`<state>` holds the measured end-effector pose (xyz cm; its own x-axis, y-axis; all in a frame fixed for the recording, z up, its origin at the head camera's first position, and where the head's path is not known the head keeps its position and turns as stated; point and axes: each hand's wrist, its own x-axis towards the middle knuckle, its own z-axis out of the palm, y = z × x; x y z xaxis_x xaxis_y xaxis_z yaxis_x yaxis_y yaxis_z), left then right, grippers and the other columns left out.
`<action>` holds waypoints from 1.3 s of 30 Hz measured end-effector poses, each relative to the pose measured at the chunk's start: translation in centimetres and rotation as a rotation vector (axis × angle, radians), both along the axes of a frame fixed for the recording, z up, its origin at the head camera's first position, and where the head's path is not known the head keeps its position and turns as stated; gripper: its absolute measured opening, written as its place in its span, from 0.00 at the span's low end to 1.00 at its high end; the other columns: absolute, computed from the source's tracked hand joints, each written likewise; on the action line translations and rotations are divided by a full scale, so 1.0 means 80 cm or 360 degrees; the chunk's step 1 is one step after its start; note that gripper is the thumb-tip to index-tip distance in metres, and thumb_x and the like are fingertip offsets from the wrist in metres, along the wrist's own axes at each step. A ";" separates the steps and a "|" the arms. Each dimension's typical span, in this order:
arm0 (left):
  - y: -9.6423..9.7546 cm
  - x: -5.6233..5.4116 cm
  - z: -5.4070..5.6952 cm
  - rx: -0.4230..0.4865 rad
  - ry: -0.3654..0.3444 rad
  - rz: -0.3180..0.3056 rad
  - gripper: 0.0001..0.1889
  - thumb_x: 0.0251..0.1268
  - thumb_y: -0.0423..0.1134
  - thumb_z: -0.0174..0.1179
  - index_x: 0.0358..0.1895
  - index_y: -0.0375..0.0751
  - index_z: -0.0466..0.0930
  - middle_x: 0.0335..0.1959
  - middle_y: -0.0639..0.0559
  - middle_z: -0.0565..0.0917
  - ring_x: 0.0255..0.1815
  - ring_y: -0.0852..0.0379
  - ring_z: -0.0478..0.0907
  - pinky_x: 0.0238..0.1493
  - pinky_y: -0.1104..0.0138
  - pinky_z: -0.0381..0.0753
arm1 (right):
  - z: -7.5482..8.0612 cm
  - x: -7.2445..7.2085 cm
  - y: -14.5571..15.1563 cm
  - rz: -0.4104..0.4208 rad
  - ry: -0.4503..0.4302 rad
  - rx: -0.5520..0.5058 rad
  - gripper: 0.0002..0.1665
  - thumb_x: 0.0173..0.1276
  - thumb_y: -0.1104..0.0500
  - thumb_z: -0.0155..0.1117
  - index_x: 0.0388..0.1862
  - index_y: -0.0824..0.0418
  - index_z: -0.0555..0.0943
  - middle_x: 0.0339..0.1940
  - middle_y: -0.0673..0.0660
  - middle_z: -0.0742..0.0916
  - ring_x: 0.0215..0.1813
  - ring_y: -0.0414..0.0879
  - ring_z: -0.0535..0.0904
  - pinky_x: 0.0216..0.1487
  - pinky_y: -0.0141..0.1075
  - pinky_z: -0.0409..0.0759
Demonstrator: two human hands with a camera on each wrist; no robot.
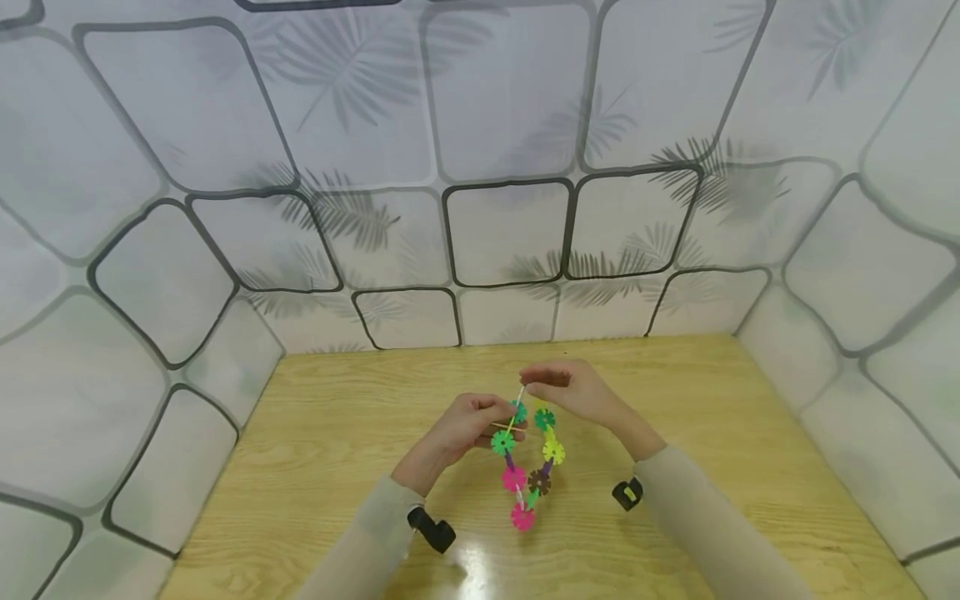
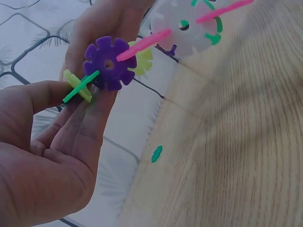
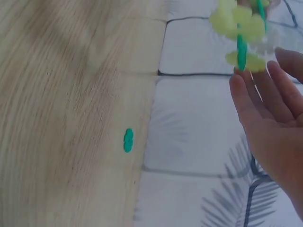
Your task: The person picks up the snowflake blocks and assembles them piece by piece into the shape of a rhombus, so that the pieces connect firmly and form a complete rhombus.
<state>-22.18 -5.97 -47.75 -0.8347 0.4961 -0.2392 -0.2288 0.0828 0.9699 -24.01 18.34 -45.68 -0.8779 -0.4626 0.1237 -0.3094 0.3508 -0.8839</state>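
Observation:
A chain of notched plastic interlocking discs [image 1: 513,478] hangs in a loop between both hands in the head view, in green, pink, brown, purple and yellow. My left hand [image 1: 468,429] pinches the chain near its upper left end. In the left wrist view, its thumb and fingers are at crossed green and yellow discs [image 2: 78,86], beside a purple disc [image 2: 108,71]. Over the upper end, my right hand [image 1: 573,390] pinches a white disc [image 1: 521,393] seen edge-on. In the right wrist view, its fingertips are right at a yellow disc [image 3: 255,62].
A loose green disc [image 3: 128,140] lies on the wooden table [image 1: 337,450] near its far edge. Patterned panels [image 1: 510,233] enclose the back and both sides. A black wrist camera [image 1: 432,531] is strapped to the left sleeve, another [image 1: 627,493] to the right.

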 end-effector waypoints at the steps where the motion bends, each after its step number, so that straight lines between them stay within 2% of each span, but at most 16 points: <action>1: 0.000 0.000 -0.001 0.0008 -0.0007 0.0001 0.15 0.79 0.44 0.61 0.51 0.34 0.87 0.52 0.35 0.90 0.51 0.42 0.91 0.42 0.65 0.91 | -0.001 -0.003 0.003 -0.0031 -0.0017 0.0001 0.20 0.81 0.55 0.64 0.66 0.61 0.83 0.63 0.62 0.88 0.65 0.58 0.85 0.66 0.51 0.84; 5: 0.000 0.000 -0.003 0.0026 -0.0026 0.0011 0.14 0.80 0.44 0.61 0.50 0.35 0.87 0.52 0.36 0.91 0.47 0.47 0.92 0.41 0.67 0.90 | -0.014 -0.017 0.015 -0.0149 -0.0005 0.0013 0.21 0.83 0.53 0.61 0.66 0.63 0.83 0.62 0.65 0.88 0.64 0.59 0.85 0.66 0.54 0.83; 9: -0.001 0.001 -0.004 0.0029 -0.0040 0.0016 0.14 0.80 0.44 0.60 0.51 0.35 0.87 0.51 0.35 0.91 0.45 0.49 0.93 0.40 0.68 0.89 | -0.034 -0.030 0.022 -0.0266 0.0033 0.0077 0.21 0.83 0.55 0.61 0.65 0.68 0.83 0.61 0.68 0.88 0.63 0.62 0.85 0.65 0.55 0.84; 14: -0.001 0.003 -0.004 0.0049 -0.0045 0.0005 0.14 0.80 0.43 0.60 0.50 0.35 0.87 0.53 0.31 0.89 0.42 0.53 0.93 0.38 0.69 0.89 | -0.059 -0.045 0.026 -0.0384 0.0041 0.0183 0.21 0.82 0.57 0.62 0.63 0.71 0.83 0.60 0.68 0.88 0.61 0.62 0.85 0.60 0.52 0.87; 17: -0.001 0.003 -0.005 0.0065 -0.0040 0.0002 0.14 0.80 0.43 0.59 0.50 0.34 0.87 0.53 0.31 0.89 0.41 0.55 0.93 0.38 0.69 0.90 | -0.072 -0.052 0.028 -0.0416 0.0044 0.0242 0.20 0.81 0.58 0.62 0.63 0.71 0.83 0.59 0.68 0.88 0.57 0.62 0.86 0.55 0.50 0.88; 20: -0.001 0.002 -0.006 0.0077 -0.0050 0.0009 0.14 0.81 0.43 0.59 0.50 0.35 0.87 0.52 0.31 0.89 0.39 0.57 0.93 0.38 0.69 0.90 | -0.085 -0.061 0.031 -0.0446 0.0043 0.0277 0.19 0.80 0.59 0.63 0.62 0.69 0.83 0.57 0.68 0.88 0.54 0.61 0.86 0.55 0.51 0.87; 26: -0.002 0.001 -0.007 0.0075 -0.0065 0.0012 0.13 0.80 0.43 0.60 0.49 0.35 0.87 0.52 0.31 0.89 0.41 0.54 0.93 0.39 0.69 0.90 | -0.115 -0.078 0.031 -0.0484 -0.0089 0.0325 0.19 0.79 0.58 0.63 0.63 0.66 0.83 0.56 0.64 0.88 0.57 0.59 0.84 0.61 0.53 0.84; 31: -0.002 0.001 -0.009 0.0057 -0.0053 0.0009 0.14 0.80 0.42 0.60 0.50 0.33 0.86 0.53 0.30 0.88 0.47 0.47 0.92 0.40 0.68 0.90 | -0.120 -0.081 0.029 -0.0478 -0.0080 0.0332 0.20 0.78 0.60 0.63 0.63 0.69 0.82 0.52 0.65 0.88 0.55 0.59 0.84 0.61 0.53 0.84; 39: -0.002 0.001 -0.008 0.0060 -0.0036 0.0009 0.14 0.80 0.43 0.60 0.49 0.34 0.86 0.54 0.29 0.88 0.48 0.47 0.92 0.40 0.67 0.90 | -0.123 -0.086 0.028 -0.0469 -0.0016 0.0403 0.20 0.76 0.61 0.63 0.61 0.72 0.81 0.47 0.65 0.88 0.52 0.58 0.84 0.60 0.54 0.84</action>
